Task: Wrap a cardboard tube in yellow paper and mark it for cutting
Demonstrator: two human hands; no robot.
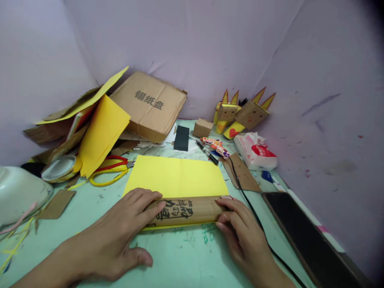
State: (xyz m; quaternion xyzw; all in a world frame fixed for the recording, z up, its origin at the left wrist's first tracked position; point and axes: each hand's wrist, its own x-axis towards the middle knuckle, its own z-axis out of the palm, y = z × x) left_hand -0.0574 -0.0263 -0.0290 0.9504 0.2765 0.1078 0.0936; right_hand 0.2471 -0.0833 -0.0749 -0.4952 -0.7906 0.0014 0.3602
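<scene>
A brown cardboard roll [192, 211] with black printed characters lies crosswise on a yellow paper sheet [180, 174], whose near edge shows just under the roll. My left hand [117, 234] rests its outstretched fingers over the roll's left end, with the thumb apart, low over the table. At the right end, my right hand [244, 236] has its fingers and thumb closed about the roll's edge. The far part of the sheet lies flat beyond the roll.
Red-and-yellow scissors [109, 176], stacked yellow paper [103, 136] and a cardboard box [150, 106] lie left and behind. A glue gun [216, 146], its black cable [244, 196], a tissue pack [256, 151], cardboard rabbit figures [251, 114] and a phone [309, 240] are on the right.
</scene>
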